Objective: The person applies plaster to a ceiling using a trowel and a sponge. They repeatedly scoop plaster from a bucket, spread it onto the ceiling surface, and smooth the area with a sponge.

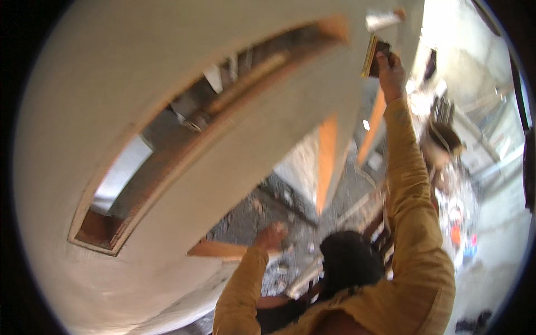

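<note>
From where I stand, a huge pale panel (pixel 268 120) fills most of the view, smooth, matte and bulging, its outline lost at the dark round rim. A long bowed slot (pixel 102 228) cuts through it, edged in raw reddish-brown material; the clutter inside is too blurred to name. Below sit angular openings with flat orange-brown edges (pixel 326 159), and rough grey rubble shows through.

The person's right sleeve (pixel 411 173), creased mustard cloth, stretches up across the scene; the left sleeve (pixel 241 293) is cut off by the lower frame. Between them a black rounded shape (pixel 349 257) hides part of the ground, and I can't tell what it is. Beyond the right arm, a second person in a dark cap (pixel 445 138) is mostly hidden and smeared.

The hands are well apart. The left hand (pixel 272 235) is near the lowest opening's edge, too blurred for me to say whether it touches or grips anything. The right hand (pixel 392 75), raised high, has its fingers closed on a small dark block (pixel 377 49) with a yellow edge, just by the panel's upper right; contact is unclear.
</note>
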`<state>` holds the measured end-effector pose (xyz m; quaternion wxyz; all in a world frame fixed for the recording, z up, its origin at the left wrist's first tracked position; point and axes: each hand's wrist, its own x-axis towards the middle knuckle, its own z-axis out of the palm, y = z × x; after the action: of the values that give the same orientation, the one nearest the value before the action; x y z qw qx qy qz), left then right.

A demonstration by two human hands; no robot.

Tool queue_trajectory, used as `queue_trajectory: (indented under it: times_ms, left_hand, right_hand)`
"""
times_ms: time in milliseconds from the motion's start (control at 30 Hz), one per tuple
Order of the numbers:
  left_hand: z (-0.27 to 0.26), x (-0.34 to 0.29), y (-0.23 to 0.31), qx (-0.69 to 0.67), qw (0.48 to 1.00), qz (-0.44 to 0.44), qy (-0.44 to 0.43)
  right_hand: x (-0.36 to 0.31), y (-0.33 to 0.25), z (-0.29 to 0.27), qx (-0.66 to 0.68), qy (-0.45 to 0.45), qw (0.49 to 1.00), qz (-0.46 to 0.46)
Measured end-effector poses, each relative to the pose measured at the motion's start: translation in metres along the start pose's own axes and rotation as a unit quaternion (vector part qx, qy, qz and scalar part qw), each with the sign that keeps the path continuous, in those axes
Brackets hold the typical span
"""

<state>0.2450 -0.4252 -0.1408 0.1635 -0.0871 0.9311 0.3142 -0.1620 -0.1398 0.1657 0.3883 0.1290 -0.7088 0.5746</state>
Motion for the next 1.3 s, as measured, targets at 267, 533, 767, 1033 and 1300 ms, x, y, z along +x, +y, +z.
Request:
queue_trajectory:
  times_ms: [267,533,767,1033,1300]
  left_hand:
    - [0.001,0.003,0.031,-0.054,0.998,-0.008,0.033]
    - [0.021,0.019,0.025,-0.001,0.998,-0.013,-0.056]
    - [0.01,0.013,0.04,0.015,0.996,-0.07,-0.051]
    - [0.016,0.0,0.062,0.029,0.999,-0.023,-0.008]
    - [-0.001,0.0,0.096,0.062,0.995,0.052,0.058]
  right_hand:
    - [-0.162,0.166,-0.312,-0.352,-0.095,0.905,0.221]
    - [-0.28,0.273,-0.394,-0.661,-0.285,0.675,0.159]
    - [-0.29,0.25,-0.366,-0.586,-0.42,0.607,0.335]
    - [-0.151,0.161,-0.344,-0.559,-0.317,0.76,0.093]
    - [-0.101,-0.243,-0.023,-0.005,-0.181,0.884,-0.43]
